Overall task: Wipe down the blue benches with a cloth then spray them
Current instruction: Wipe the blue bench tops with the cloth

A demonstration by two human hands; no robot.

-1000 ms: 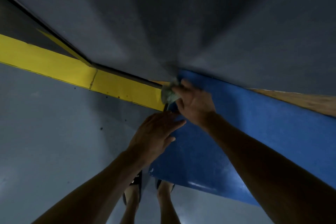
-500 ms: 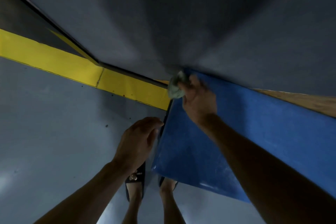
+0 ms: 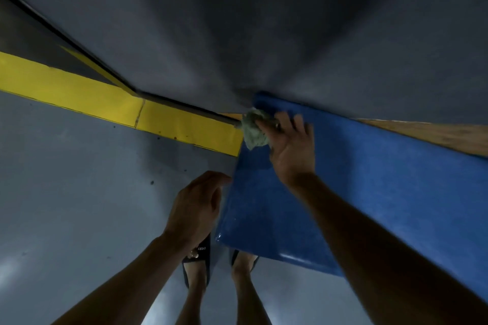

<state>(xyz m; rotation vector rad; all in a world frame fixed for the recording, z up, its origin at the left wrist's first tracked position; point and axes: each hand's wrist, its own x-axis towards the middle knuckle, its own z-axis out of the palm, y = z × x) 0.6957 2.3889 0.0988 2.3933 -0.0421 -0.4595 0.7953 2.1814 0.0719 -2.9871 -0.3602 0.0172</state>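
A blue bench (image 3: 369,187) runs from the middle of the view to the right, its top glossy near the front corner. My right hand (image 3: 291,145) presses a crumpled pale green cloth (image 3: 253,129) onto the bench's far left corner, where it meets the grey wall. Its thumb and forefinger pinch the cloth while the other fingers spread over the blue top. My left hand (image 3: 196,206) hovers just off the bench's left edge with loosely curled fingers and holds nothing.
A yellow bench (image 3: 105,105) adjoins the blue one on the left. A grey wall (image 3: 264,34) rises behind both. A bare wooden strip (image 3: 435,137) shows behind the blue bench at right. My sandalled feet (image 3: 198,266) stand on the grey floor below.
My left hand has slid off the blue bench to its left edge. My right hand has kept the cloth at the far corner, shifting slightly right and spreading its fingers.
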